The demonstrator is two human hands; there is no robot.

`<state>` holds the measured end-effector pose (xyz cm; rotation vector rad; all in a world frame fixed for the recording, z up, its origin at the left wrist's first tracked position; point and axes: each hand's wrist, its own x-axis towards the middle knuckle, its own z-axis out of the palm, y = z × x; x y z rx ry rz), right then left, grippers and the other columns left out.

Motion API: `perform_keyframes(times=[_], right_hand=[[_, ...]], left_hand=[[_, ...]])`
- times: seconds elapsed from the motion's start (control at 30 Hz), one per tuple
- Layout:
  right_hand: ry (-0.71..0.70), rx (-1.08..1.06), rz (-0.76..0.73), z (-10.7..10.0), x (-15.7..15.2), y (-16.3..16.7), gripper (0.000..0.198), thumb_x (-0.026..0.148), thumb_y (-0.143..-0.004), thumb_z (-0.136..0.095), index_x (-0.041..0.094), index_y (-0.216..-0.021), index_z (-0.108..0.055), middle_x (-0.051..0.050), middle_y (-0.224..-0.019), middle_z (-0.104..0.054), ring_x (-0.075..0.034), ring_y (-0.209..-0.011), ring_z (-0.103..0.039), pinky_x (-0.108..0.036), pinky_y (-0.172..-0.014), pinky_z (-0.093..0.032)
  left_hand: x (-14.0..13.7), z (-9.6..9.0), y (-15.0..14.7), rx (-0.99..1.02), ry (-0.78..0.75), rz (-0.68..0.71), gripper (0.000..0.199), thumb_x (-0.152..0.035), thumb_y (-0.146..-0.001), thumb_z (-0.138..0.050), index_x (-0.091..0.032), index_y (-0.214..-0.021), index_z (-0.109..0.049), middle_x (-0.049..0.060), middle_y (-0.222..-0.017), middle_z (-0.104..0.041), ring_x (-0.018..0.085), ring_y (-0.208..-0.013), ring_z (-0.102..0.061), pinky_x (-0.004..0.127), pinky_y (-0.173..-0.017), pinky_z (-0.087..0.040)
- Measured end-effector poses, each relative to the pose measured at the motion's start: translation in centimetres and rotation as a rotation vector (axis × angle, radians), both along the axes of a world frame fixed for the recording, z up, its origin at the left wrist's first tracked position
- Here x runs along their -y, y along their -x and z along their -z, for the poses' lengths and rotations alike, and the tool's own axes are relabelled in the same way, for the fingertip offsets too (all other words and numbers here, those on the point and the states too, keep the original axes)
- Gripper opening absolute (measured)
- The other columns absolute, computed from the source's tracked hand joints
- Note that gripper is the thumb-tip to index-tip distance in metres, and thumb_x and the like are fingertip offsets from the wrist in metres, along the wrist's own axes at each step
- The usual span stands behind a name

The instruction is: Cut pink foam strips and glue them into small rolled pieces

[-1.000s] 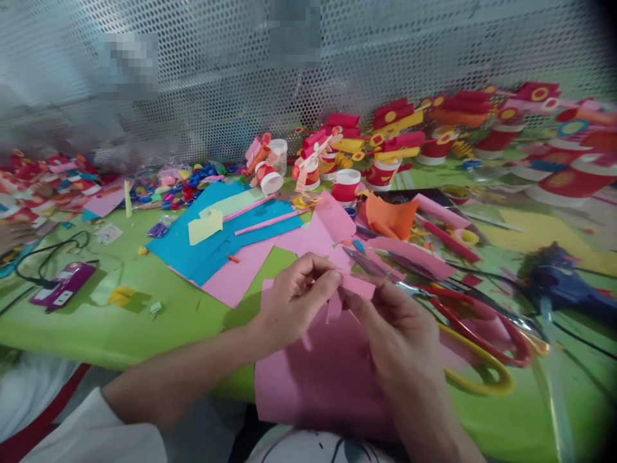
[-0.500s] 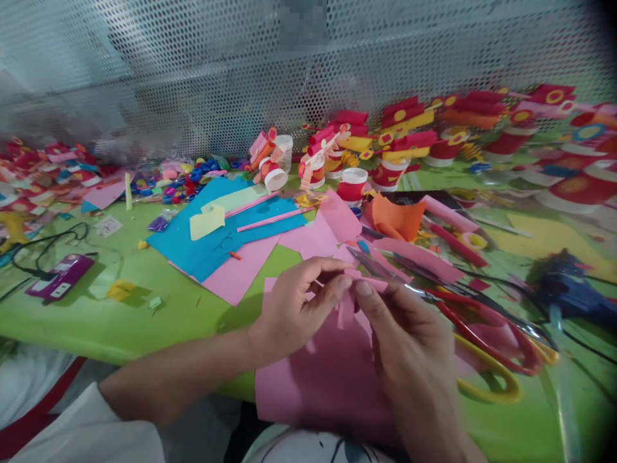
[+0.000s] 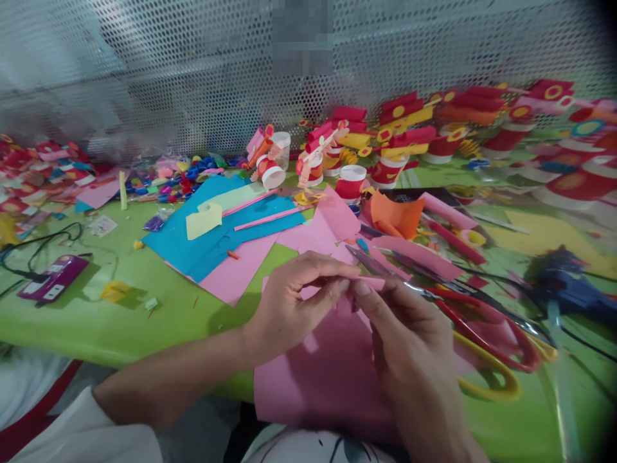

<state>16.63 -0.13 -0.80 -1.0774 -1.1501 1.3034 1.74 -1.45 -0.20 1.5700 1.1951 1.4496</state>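
Note:
A narrow pink paper strip is pinched between my two hands, above a large pink paper sheet at the table's front edge. My left hand grips the strip's left part with thumb and index finger, the fingers arched over it. On the right part, my right hand presses with its thumb on top. Fingers partly hide the strip, so its fold is hard to make out. Just beyond my right hand lie scissors with red handles and others with yellow handles.
A dark blue glue gun lies at right. Blue paper and an orange paper piece lie beyond my hands. Several red paper-covered cups stand along the perforated metal panel. A purple power strip is at left.
The strip's end that hung down between my hands shows less now. My left fingers have closed in slightly over the strip. The view has shifted a little.

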Motion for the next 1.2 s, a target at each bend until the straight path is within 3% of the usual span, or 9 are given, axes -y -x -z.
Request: perform_keyframes(times=[0.17, 0.5, 1.0, 1.2], right_hand=[[0.025, -0.081, 0.040, 0.4, -0.2, 0.1, 0.019, 0.040, -0.076, -0.088, 0.029, -0.086, -0.077, -0.001, -0.074, -0.072, -0.018, -0.069, -0.067, -0.030, -0.061, -0.055], [-0.014, -0.099, 0.067, 1.7, -0.4, -0.2, 0.011, 0.033, -0.081, -0.086, 0.028, -0.087, -0.078, -0.001, -0.090, -0.076, -0.017, -0.082, -0.068, -0.030, -0.075, -0.055], [0.039, -0.104, 0.078, 2.0, -0.4, -0.5, 0.013, 0.034, -0.080, -0.087, 0.028, -0.087, -0.078, 0.001, -0.088, -0.076, -0.015, -0.082, -0.069, -0.028, -0.075, -0.054], [0.051, -0.087, 0.090, 1.6, -0.4, -0.2, 0.016, 0.037, -0.078, -0.088, 0.026, -0.082, -0.076, -0.003, -0.087, -0.076, -0.018, -0.079, -0.069, -0.030, -0.066, -0.055]], left_hand=[[0.0, 0.1, -0.1, 0.074, 0.071, 0.019, 0.017, -0.020, -0.094, -0.069, -0.021, -0.107, -0.079, 0.008, -0.106, -0.076, 0.019, -0.098, -0.073, 0.029, -0.084, -0.062], [0.0, 0.3, -0.2, 0.053, 0.102, 0.016, 0.015, -0.024, -0.094, -0.071, -0.020, -0.107, -0.078, 0.007, -0.107, -0.076, 0.018, -0.097, -0.073, 0.028, -0.086, -0.062], [-0.1, -0.2, -0.1, -0.018, 0.104, 0.047, 0.014, -0.026, -0.095, -0.069, -0.021, -0.105, -0.078, 0.007, -0.103, -0.076, 0.018, -0.095, -0.072, 0.028, -0.082, -0.060], [0.0, -0.1, -0.2, 0.166, 0.199, 0.063, 0.013, -0.021, -0.092, -0.071, -0.018, -0.103, -0.077, 0.007, -0.103, -0.076, 0.017, -0.092, -0.073, 0.028, -0.082, -0.060]])
